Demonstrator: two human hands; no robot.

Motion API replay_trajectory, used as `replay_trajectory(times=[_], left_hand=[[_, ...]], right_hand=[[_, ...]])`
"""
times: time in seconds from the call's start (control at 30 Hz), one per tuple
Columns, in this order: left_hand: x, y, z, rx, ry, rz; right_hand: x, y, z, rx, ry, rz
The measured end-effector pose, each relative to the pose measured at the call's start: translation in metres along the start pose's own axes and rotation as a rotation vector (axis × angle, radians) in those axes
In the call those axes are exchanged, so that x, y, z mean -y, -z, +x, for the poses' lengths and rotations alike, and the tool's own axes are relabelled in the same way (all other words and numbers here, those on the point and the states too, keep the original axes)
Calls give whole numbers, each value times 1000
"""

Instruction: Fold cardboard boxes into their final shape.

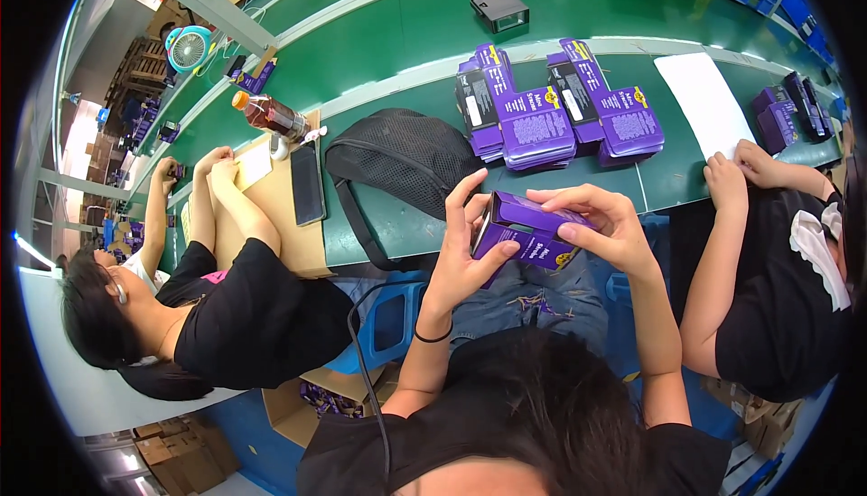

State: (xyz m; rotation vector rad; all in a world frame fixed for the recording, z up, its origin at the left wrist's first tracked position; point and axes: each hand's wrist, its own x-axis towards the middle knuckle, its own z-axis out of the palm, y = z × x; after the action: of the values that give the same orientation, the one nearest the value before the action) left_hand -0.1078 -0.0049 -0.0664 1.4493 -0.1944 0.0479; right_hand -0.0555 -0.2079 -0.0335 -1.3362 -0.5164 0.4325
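Item: small purple carton (pixel 528 229), held above the lap, just short of the near edge of the green worktable (pixel 397 35). The left hand (pixel 465 252) was closed around the carton's left end, thumb and fingers spread along its sides; the right hand (pixel 601 225) was curled over the top right corner, fingertips pinching a flap.

Handling, as judged: thin printed card, light, stiff only along its folds, easily crushed at the panels; best gripped at the corners and creased edges.

Surroundings: two stacks of flat purple cartons (pixel 560 112) were laid further back on the table, a black mesh bag (pixel 397 157) to the left. Co-workers were seated close on both sides, so sideways room was judged narrow; open room lay forward, over the table.
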Motion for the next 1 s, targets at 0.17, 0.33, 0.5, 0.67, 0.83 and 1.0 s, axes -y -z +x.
replay_trajectory(times=[0.17, 0.33, 0.5, 0.67, 0.83, 1.0], left_hand=[[4, 1, 1, 59, -97, 67], [6, -2, -3, 34, -65, 81], [-1, -7, -6, -22, 2, 66], [-5, -7, -2, 40, -67, 226], [-8, -6, 1, 89, -134, 331], [-7, -14, -1, 94, -91, 258]], right_hand=[[0, -5, -4, -156, 27, 46], [-5, 2, -8, -128, 91, -17], [4, -5, -9, -143, 78, -101], [-4, -2, -9, -66, 234, -237], [-5, 3, -7, -37, 98, -153], [2, 1, -8, -126, -105, -53]])
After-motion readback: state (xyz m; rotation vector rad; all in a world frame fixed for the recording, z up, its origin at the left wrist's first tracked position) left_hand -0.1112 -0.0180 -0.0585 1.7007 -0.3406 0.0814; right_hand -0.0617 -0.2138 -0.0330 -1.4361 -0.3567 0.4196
